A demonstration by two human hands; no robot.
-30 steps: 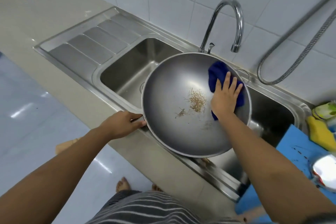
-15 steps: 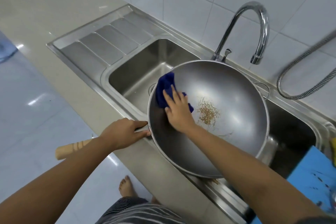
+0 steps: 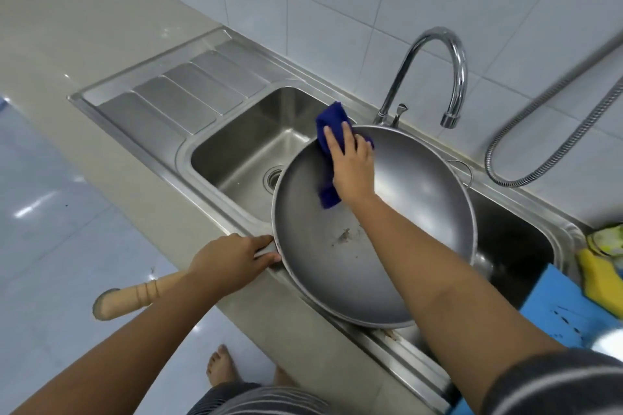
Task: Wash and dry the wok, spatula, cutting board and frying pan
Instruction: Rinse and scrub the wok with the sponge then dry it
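Since half a second ago the right hand (image 3: 352, 168) has slid the blue cloth (image 3: 332, 118) up to the far rim of the wok (image 3: 421, 205) — fingers flat, pressing it. Left hand (image 3: 229, 261) grips the wooden handle (image 3: 128, 296), wok tilted over the sink (image 3: 188, 141). Pressing hard at that rim could tip it or make it slip (steel on steel). Brown scraps (image 3: 344, 235) cling inside — the right basin (image 3: 519, 246) is probably too dark to read

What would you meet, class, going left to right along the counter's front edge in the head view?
wooden wok handle → left hand gripping it → wok → blue cutting board. The right hand and dark blue cloth overlap the wok, so they are left out.
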